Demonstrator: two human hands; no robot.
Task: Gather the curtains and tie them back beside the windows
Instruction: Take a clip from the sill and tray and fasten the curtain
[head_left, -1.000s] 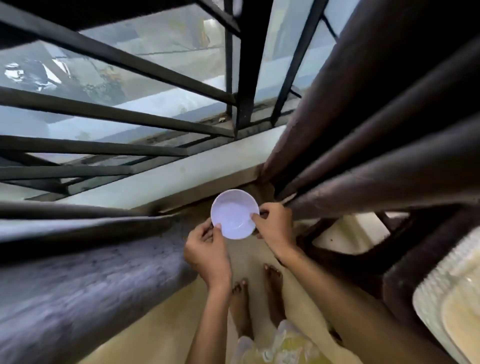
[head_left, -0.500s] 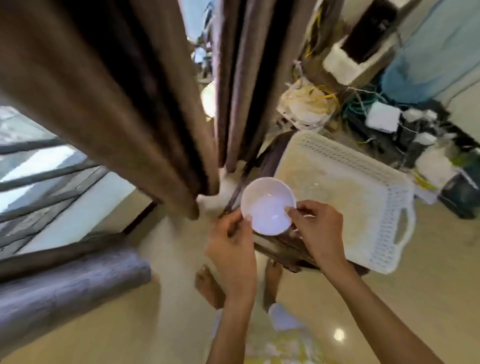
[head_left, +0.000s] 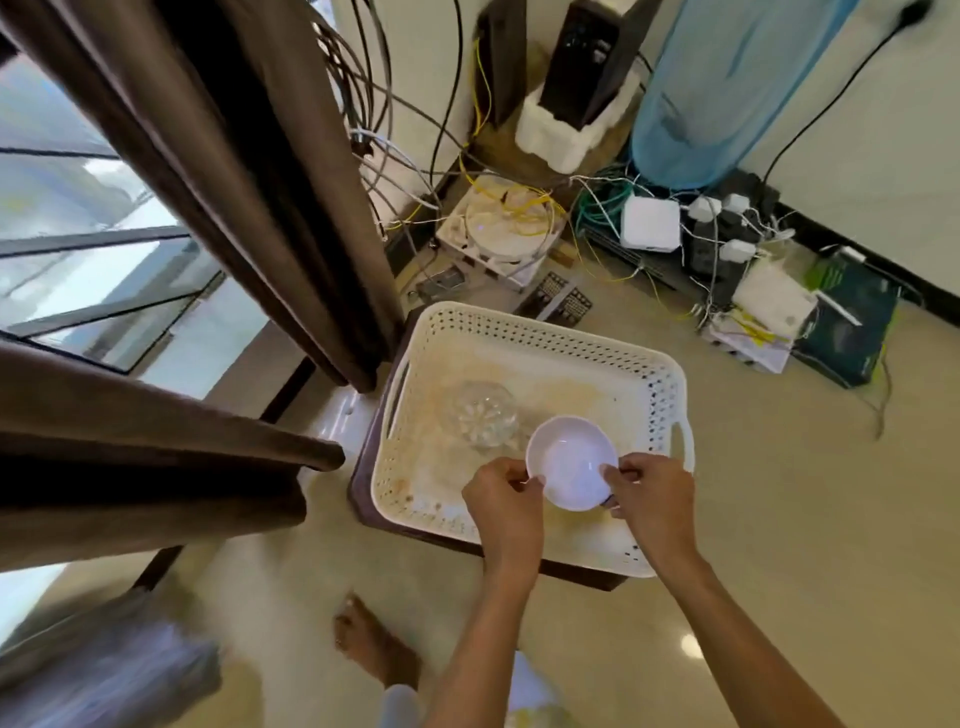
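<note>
The window (head_left: 104, 249) is on the left, and the brown curtains (head_left: 249, 182) hang loose beside it, not tied. A white basket (head_left: 660, 395) sits on a low table. Over it, the left hand (head_left: 501, 501) and right hand (head_left: 654, 501) each pinch the rim of a white bowl (head_left: 571, 462). I think it is best to lower the bowl flat beside the glass bowl (head_left: 485, 418), so they don't bump.
</note>
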